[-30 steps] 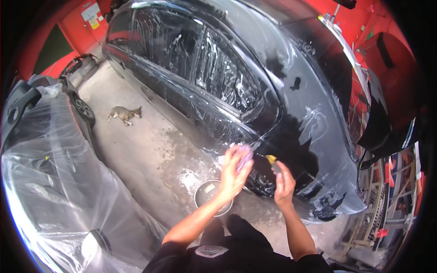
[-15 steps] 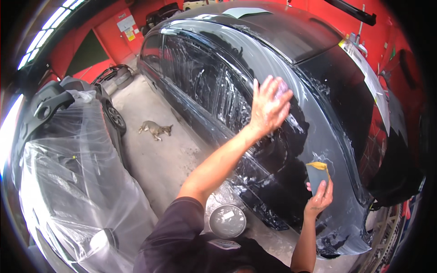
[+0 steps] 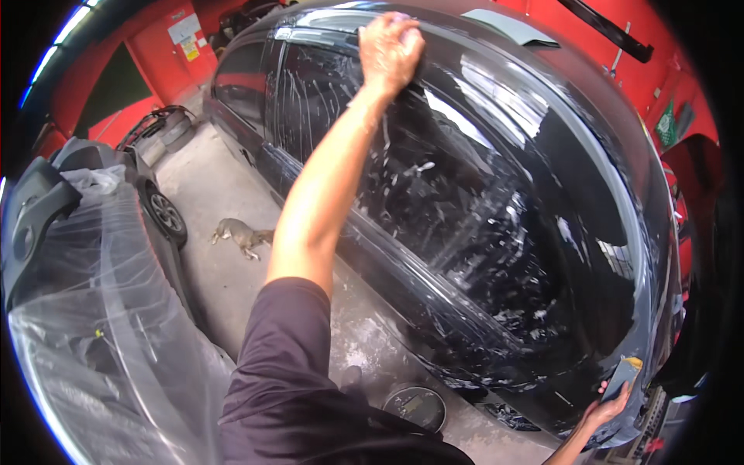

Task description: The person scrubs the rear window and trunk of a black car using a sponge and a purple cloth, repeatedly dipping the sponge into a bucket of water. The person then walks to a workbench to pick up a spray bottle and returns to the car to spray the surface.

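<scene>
A dark car fills the right side, its side window streaked with white suds and wet runs. My left arm reaches up to the roof edge. There, my left hand is closed round a pinkish sponge, mostly hidden behind the fingers. Low on the right, my right hand grips a folded grey sheet of sandpaper with a yellow edge, beside the grey, dulled rear panel of the car.
A round bucket stands on the floor below me, close to the car. On the left is another car under clear plastic sheeting. A small furry animal lies on the concrete floor between the cars. Red walls stand behind.
My left hand has moved up and left with the sponge, from the rear roof pillar to the roof edge above the side window. My right hand, with the sandpaper, now appears lower and farther right.
</scene>
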Action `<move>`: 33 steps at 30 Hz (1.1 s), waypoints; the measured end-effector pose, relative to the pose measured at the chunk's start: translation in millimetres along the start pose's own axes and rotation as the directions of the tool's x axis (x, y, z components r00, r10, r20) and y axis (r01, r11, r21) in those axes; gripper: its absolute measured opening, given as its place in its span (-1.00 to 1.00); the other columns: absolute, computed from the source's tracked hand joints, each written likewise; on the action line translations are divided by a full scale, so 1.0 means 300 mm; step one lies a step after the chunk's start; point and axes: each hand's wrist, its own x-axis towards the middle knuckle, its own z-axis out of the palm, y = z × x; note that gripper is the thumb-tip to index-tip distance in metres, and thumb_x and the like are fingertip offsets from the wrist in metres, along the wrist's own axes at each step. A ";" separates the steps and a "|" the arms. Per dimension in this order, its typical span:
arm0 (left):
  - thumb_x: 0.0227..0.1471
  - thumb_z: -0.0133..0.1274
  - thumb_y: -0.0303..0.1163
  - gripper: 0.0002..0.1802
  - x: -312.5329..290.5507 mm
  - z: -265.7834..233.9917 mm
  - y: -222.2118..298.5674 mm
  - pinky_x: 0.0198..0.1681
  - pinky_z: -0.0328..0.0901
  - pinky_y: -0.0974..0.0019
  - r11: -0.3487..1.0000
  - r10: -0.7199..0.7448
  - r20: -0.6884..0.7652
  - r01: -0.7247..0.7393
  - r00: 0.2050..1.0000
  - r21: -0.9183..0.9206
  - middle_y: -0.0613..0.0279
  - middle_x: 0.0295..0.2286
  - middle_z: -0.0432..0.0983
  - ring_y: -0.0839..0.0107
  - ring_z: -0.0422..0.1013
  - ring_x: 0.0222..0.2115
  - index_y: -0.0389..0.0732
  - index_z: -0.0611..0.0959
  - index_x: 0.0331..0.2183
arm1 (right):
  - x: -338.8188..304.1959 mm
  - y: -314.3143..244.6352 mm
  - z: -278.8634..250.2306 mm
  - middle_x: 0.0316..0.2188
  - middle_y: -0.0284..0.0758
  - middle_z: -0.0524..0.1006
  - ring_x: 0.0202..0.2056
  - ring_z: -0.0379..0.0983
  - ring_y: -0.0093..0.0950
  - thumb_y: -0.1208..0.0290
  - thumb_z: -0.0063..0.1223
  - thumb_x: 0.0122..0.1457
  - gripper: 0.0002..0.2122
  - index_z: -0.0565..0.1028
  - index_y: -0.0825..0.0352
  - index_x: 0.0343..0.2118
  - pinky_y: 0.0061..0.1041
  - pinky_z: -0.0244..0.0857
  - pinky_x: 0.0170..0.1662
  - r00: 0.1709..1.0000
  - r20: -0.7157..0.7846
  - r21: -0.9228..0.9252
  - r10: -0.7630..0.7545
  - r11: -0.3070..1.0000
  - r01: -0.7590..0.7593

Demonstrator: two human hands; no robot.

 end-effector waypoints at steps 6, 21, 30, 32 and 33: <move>0.11 0.08 -0.05 -0.59 0.048 -0.111 -0.734 0.15 0.30 0.08 0.975 -0.216 -0.022 0.216 0.976 0.040 -0.07 -0.08 0.57 -0.01 0.47 0.01 -0.09 0.79 -0.16 | 0.044 0.005 -0.045 -0.42 -0.26 0.45 -0.51 0.40 -0.47 0.17 -0.07 0.36 -0.61 0.44 0.37 0.08 -0.60 0.25 -0.52 0.996 -0.085 -0.053 0.032 0.998 -0.037; 0.21 0.03 0.06 -0.55 0.210 -0.054 -0.734 -0.02 0.38 0.10 0.976 -0.085 0.257 0.028 0.963 0.215 0.17 -0.15 0.64 0.07 0.55 -0.09 -0.07 0.77 -0.15 | 0.043 0.057 -0.109 -0.46 -0.28 0.48 -0.56 0.41 -0.43 0.13 0.07 0.28 -0.63 0.49 0.32 -0.02 -0.53 0.25 -0.61 0.984 -0.121 0.038 0.128 0.991 -0.125; 0.26 0.05 -0.10 -0.64 0.030 0.099 0.573 -0.03 0.41 0.15 0.952 0.304 0.451 -0.288 0.839 -0.107 0.17 -0.17 0.63 0.13 0.56 -0.12 -0.12 0.75 -0.14 | -0.094 -0.101 0.109 -0.47 -0.14 0.59 -0.65 0.54 -0.37 0.33 0.00 0.30 -0.61 0.41 0.54 0.06 -0.54 0.40 -0.64 0.995 0.100 0.126 0.016 0.992 -0.029; 0.23 0.07 -0.13 -0.68 -0.039 0.116 0.854 -0.07 0.42 0.05 0.912 0.407 0.449 -0.385 0.795 -0.144 0.16 -0.21 0.60 0.11 0.54 -0.14 -0.13 0.74 -0.19 | -0.103 -0.106 0.102 -0.42 -0.08 0.61 -0.62 0.57 -0.35 0.36 -0.03 0.31 -0.62 0.40 0.58 0.05 -0.54 0.42 -0.62 0.990 0.140 0.146 0.018 0.989 -0.038; 0.20 0.11 -0.17 -0.72 -0.072 0.119 0.967 -0.10 0.42 0.05 0.891 0.453 0.438 -0.412 0.776 -0.191 0.15 -0.22 0.60 0.10 0.54 -0.19 -0.12 0.75 -0.20 | -0.104 -0.099 0.104 -0.41 -0.07 0.61 -0.59 0.59 -0.33 0.36 -0.03 0.31 -0.62 0.39 0.59 0.05 -0.53 0.44 -0.59 0.984 0.174 0.193 0.033 0.979 -0.067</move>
